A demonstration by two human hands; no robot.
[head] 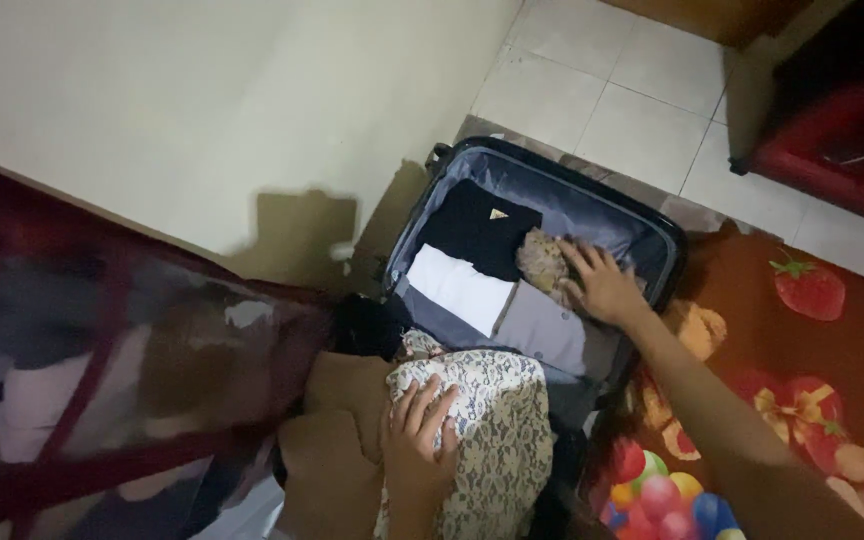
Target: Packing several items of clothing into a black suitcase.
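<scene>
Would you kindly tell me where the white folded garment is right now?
In the head view, the white garment lies in the open suitcase, left of centre, below a black garment and left of the right hand.

Open suitcase on a tiled floor

The pale tiled floor [592, 100] carries a red strawberry-print mat [802, 340] at its right side; the dark open suitcase [667, 240] lies at the mat's left edge, near the wall, with a dark red cabinet [832, 130] at the far right corner.
</scene>
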